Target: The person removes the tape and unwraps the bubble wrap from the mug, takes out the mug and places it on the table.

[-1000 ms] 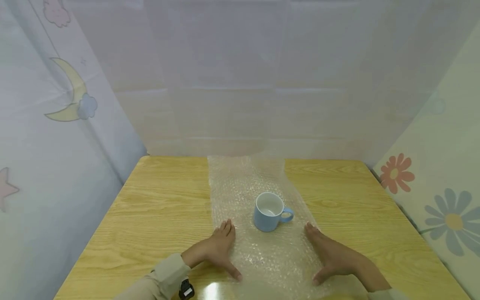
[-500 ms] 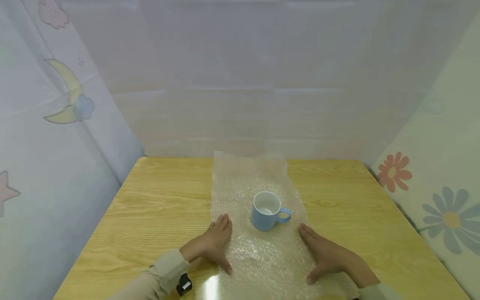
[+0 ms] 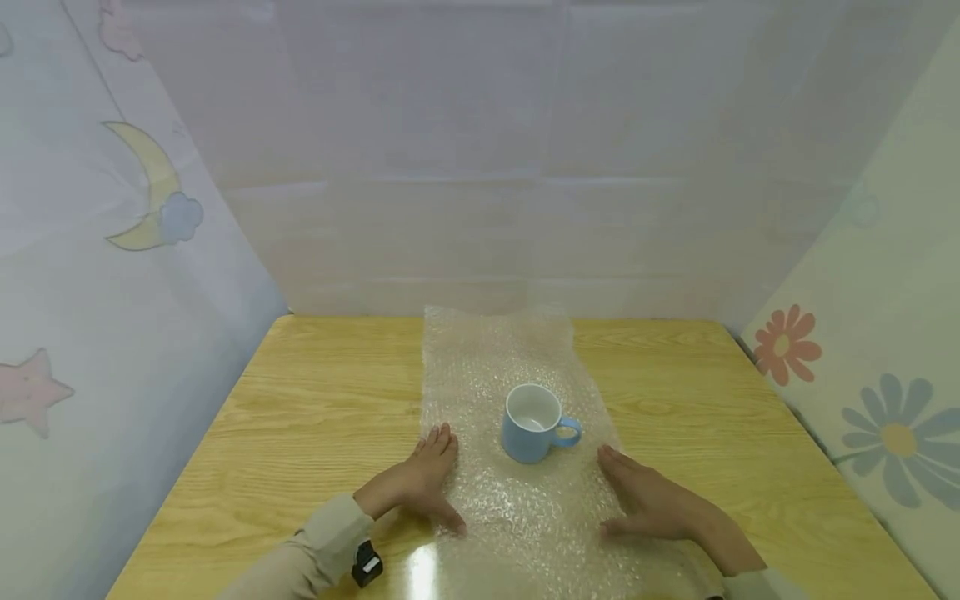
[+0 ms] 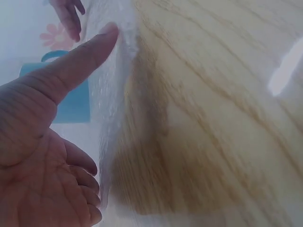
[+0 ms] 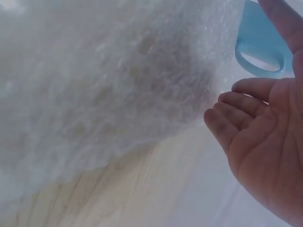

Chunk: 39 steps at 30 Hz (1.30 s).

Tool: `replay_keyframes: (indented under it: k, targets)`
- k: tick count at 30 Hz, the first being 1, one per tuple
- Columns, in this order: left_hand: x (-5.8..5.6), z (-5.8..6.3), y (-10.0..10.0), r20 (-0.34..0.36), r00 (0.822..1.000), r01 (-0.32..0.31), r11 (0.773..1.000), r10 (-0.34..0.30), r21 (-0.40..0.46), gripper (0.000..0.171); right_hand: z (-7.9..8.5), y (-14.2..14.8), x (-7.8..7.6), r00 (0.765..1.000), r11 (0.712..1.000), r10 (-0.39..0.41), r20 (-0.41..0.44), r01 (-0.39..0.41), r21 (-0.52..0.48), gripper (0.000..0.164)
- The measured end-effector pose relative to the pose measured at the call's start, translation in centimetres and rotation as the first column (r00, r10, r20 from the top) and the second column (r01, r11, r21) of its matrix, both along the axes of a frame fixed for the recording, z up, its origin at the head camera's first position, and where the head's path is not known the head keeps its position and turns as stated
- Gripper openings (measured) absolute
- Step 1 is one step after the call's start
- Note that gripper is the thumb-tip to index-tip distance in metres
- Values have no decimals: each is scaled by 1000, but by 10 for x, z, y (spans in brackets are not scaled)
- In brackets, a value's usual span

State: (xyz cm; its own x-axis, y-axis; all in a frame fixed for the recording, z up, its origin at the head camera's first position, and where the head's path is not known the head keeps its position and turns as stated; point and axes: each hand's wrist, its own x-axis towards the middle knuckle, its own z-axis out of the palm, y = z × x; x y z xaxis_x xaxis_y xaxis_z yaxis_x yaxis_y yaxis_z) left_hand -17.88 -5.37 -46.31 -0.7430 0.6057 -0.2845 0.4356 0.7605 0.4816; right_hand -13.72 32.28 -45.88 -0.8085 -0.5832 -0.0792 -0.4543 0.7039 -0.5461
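Note:
A light-blue mug (image 3: 527,435) with a white inside stands upright on a long sheet of clear bubble wrap (image 3: 525,512). Its handle points to the right. My left hand (image 3: 422,482) lies at the left edge of the sheet, fingers spread and thumb stretched toward the near side. At the right edge my right hand (image 3: 651,502) has its fingertips on the wrap, with the thumb apart from the fingers. Both hands flank the mug without touching it. In the right wrist view the mug's handle (image 5: 260,66) shows just beyond the fingers (image 5: 246,101).
The wooden table (image 3: 322,392) carries the wrap, which runs from the back edge toward the near side. A pale cloth backdrop (image 3: 450,150) rises behind it. A small black device (image 3: 367,564) is by the left cuff.
The wrap and mug have shifted slightly left in the head view. My left hand has slid a little left and away from me; the right hand has moved slightly left.

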Motion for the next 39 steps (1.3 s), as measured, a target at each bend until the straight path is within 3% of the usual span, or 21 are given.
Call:
replay_keyframes:
  k: [7,12,16,21,30,39]
  targets:
    - [3,-2,8,-51,999,8,999,-5,51,125,2,-6,-11,997,992,-61,-38,56,-114,79]
    - [8,-1,18,-58,998,20,997,-16,75,126,2,-13,-22,992,959,-115,-46,98,-266,58]
    - [9,-2,21,-40,999,15,996,-11,92,128,3,-22,-33,982,913,-187,-31,162,-375,47]
    - [8,-7,22,-36,999,9,996,-6,87,130,6,-35,-43,947,849,-318,38,302,-434,40]
    - [6,-15,22,-60,998,12,997,-7,76,131,-3,-57,-59,866,673,-445,229,492,-552,29]
    - [10,-16,23,-44,999,2,996,2,92,131,-14,-70,-64,810,611,-514,281,576,-543,25]
